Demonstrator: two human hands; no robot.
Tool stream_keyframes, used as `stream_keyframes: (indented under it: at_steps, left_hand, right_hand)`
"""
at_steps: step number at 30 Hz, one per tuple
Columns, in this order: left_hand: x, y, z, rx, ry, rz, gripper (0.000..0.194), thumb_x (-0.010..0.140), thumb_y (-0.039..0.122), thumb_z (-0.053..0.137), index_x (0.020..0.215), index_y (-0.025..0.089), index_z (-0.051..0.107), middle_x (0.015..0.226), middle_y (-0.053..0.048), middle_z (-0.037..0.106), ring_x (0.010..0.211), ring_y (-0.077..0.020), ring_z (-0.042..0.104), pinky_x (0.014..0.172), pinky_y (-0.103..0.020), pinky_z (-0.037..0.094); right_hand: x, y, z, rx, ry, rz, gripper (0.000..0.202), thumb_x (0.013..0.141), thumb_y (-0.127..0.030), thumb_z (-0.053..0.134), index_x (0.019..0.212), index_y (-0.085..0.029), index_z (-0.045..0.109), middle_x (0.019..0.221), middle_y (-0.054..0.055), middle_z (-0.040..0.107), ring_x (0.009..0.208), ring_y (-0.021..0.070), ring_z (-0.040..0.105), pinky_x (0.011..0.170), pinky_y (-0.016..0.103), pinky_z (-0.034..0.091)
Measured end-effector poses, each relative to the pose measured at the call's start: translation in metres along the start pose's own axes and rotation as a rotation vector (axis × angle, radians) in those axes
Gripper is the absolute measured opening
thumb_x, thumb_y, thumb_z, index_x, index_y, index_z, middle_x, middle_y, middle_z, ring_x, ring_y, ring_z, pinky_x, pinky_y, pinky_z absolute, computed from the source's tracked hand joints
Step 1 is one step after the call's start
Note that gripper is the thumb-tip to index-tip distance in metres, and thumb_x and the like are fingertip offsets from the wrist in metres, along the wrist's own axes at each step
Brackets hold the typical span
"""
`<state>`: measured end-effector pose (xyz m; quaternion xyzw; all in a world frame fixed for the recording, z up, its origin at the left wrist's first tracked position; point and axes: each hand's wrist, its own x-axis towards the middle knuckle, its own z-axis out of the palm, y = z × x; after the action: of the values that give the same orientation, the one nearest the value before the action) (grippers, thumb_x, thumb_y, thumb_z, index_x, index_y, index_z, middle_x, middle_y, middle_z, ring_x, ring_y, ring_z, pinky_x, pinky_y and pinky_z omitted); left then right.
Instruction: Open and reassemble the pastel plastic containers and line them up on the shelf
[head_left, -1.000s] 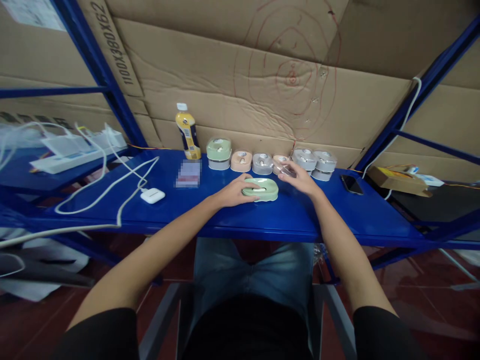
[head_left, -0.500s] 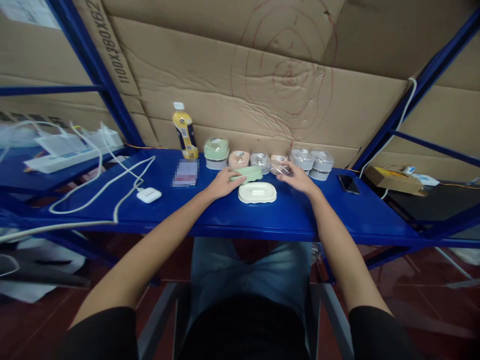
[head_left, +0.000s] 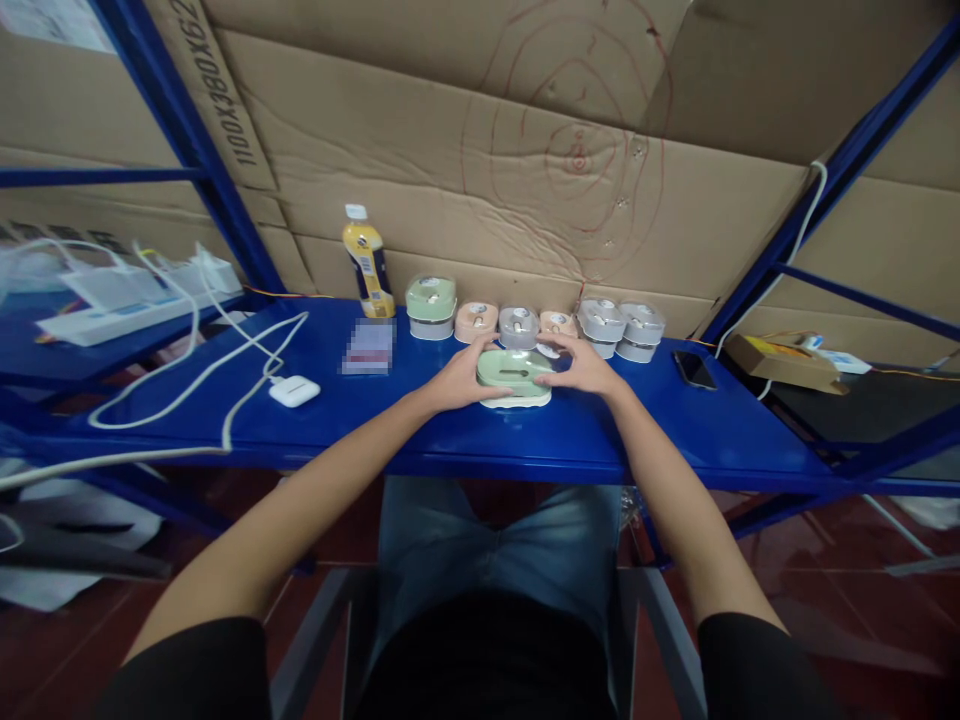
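Note:
A pale green oval box part [head_left: 504, 371] with a dark slot in its top sits over a cream oval base [head_left: 517, 402], whose front edge shows beneath it. My left hand [head_left: 466, 378] is closed around the green part's left end, thumb in front and fingers behind. At the right end, my right hand [head_left: 581, 368] curves with its thumb in front and its fingers at the back. It appears to hold a clear plastic cover [head_left: 535, 359] over the green part, though the cover's edges are hard to make out.
Behind stand a green-topped box [head_left: 431, 305], peach boxes [head_left: 476, 322] and grey boxes [head_left: 602, 322]. A drink bottle [head_left: 369, 265] and a blurred flat item [head_left: 369, 346] are at left, near a white earphone case [head_left: 294, 391] and cable. A phone [head_left: 695, 369] lies right.
The green part has come forward onto the cream base, turned so its slot faces up. My right hand has moved left from the peach box to the green part, apparently bringing the clear cover.

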<state>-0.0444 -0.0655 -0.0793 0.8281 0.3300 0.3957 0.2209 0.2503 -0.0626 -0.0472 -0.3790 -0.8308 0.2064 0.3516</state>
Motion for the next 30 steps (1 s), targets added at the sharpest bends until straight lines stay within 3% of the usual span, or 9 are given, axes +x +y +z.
stream_keyframes:
  at_steps: [3,9,30]
  left_hand:
    - [0.0,0.0,0.008,-0.041,-0.027,0.0,0.112,0.066,0.059,0.098,0.158,0.022,0.045,0.144,-0.02,0.067,0.136,-0.0435,0.065,0.117,-0.06,0.049]
    - [0.0,-0.004,0.009,-0.033,-0.053,0.007,0.114,0.064,0.058,0.099,0.159,0.023,0.045,0.146,-0.02,0.067,0.137,-0.046,0.065,0.117,-0.061,0.049]
    - [0.002,-0.013,0.009,-0.04,-0.089,0.02,0.098,0.059,0.055,0.101,0.143,0.023,0.062,0.15,-0.019,0.065,0.141,-0.0442,0.062,0.123,-0.064,0.044]
  right_hand:
    - [0.003,-0.005,0.011,-0.018,-0.065,-0.054,0.084,0.068,-0.058,0.097,0.143,-0.028,0.074,0.144,0.011,0.075,0.135,0.037,0.068,0.12,0.06,0.05]
    - [0.011,-0.011,0.029,-0.06,-0.107,-0.113,0.089,0.066,-0.06,0.098,0.144,-0.025,0.073,0.141,0.014,0.074,0.131,0.0375,0.07,0.119,0.059,0.052]
    - [0.002,0.005,0.035,-0.081,-0.167,-0.117,0.093,0.078,-0.07,0.089,0.158,-0.032,0.061,0.148,0.013,0.064,0.138,0.0372,0.063,0.122,0.058,0.049]
